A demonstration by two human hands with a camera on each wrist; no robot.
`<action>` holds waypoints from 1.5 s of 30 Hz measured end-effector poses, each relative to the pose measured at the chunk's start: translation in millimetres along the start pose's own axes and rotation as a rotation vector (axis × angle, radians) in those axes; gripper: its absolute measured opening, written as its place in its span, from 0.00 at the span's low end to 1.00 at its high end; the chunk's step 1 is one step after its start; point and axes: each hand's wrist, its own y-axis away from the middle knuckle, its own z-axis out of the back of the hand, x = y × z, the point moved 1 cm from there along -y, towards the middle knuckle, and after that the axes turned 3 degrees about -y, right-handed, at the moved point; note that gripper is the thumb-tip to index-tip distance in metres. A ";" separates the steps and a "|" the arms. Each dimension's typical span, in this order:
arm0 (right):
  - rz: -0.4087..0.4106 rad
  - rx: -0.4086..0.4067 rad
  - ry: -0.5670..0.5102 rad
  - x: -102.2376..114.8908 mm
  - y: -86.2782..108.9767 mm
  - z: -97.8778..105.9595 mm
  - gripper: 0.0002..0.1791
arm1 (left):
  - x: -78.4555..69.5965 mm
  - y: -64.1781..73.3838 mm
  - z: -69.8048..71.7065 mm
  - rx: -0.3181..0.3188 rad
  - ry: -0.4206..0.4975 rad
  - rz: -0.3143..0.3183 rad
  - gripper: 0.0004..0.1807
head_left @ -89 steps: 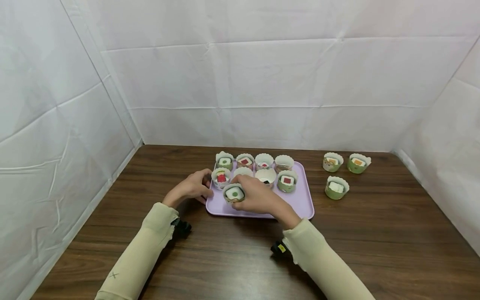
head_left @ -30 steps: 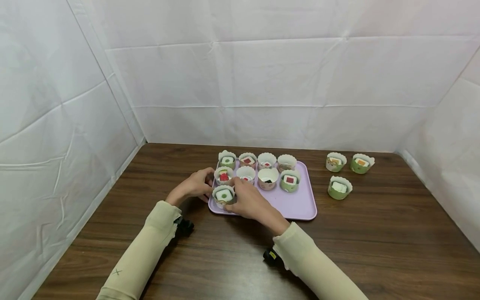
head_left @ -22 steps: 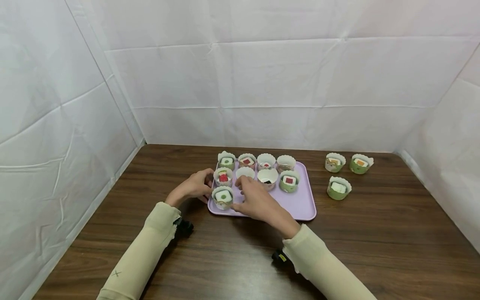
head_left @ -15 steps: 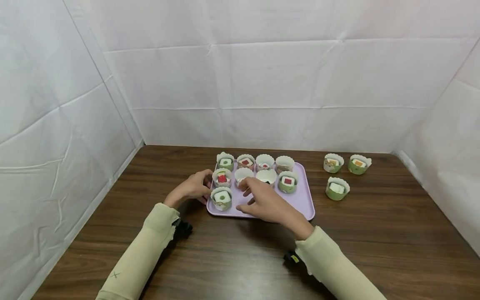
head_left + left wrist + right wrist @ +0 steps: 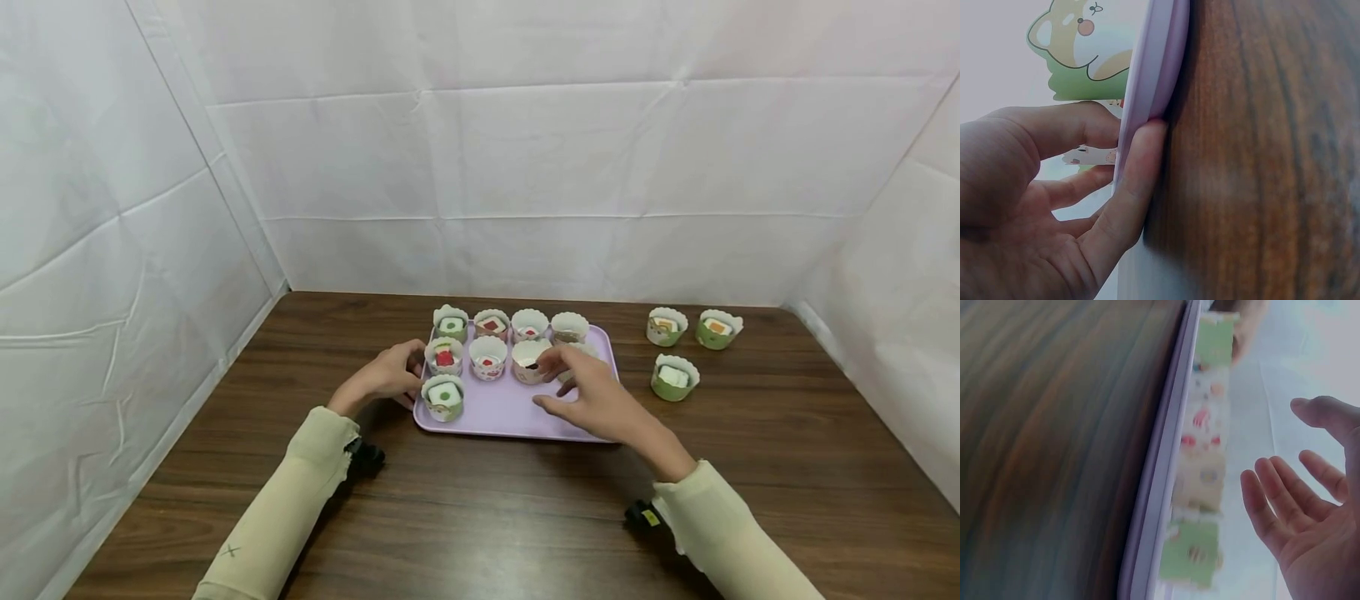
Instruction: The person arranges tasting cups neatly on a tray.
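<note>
My left hand (image 5: 384,372) grips the left edge of the lilac tray (image 5: 510,412); in the left wrist view its fingers (image 5: 1138,165) pinch the rim. My right hand (image 5: 600,400) holds nothing and hovers over the tray's right half, thumb and fingers spread apart, as the right wrist view also shows. At the tray's front left corner stands a paper cup (image 5: 443,399) with a white block bearing a green dot. Behind it are two rows of similar cups, one with a red piece (image 5: 444,357). A cup (image 5: 588,351) is partly hidden behind my right hand.
Right of the tray, three more paper cups stand on the dark wooden table (image 5: 480,517): two at the back, a rainbow-patterned cup (image 5: 665,327) and a green cup (image 5: 717,330), and a nearer green cup (image 5: 673,379). White sheeting (image 5: 525,167) surrounds the table.
My right hand set the cup with the green-dotted block on the tray's front left corner, let go, and moved right across the tray. My left hand stayed at the tray's edge.
</note>
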 end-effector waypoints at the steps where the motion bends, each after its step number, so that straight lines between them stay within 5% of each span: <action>1: 0.000 -0.014 0.011 -3.6 2.5 4.5 0.25 | 0.5 -0.6 -0.2 0.000 0.000 0.000 0.26; 6: -0.015 -0.097 0.020 -21.5 11.6 32.0 0.23 | 1.5 -1.6 -0.9 -0.007 0.001 -0.003 0.26; 11: -0.120 -0.175 0.011 -36.5 18.0 64.1 0.19 | 1.3 -2.1 -0.7 -0.011 0.001 0.000 0.26; 21: -0.244 -0.207 0.039 -68.5 43.5 105.8 0.25 | 1.2 -1.3 -0.8 -0.004 -0.001 -0.002 0.26; 27: -0.288 -0.190 0.074 -88.5 55.3 116.9 0.27 | 1.5 -2.3 -0.7 -0.001 0.001 -0.001 0.26; 39: -0.432 -0.022 0.046 -108.9 63.7 120.6 0.36 | 0.5 -0.2 -0.4 -0.008 -0.009 -0.014 0.26; 45: -0.423 0.025 0.089 -115.9 65.7 118.3 0.38 | 1.1 -1.1 0.0 -0.007 -0.008 -0.016 0.26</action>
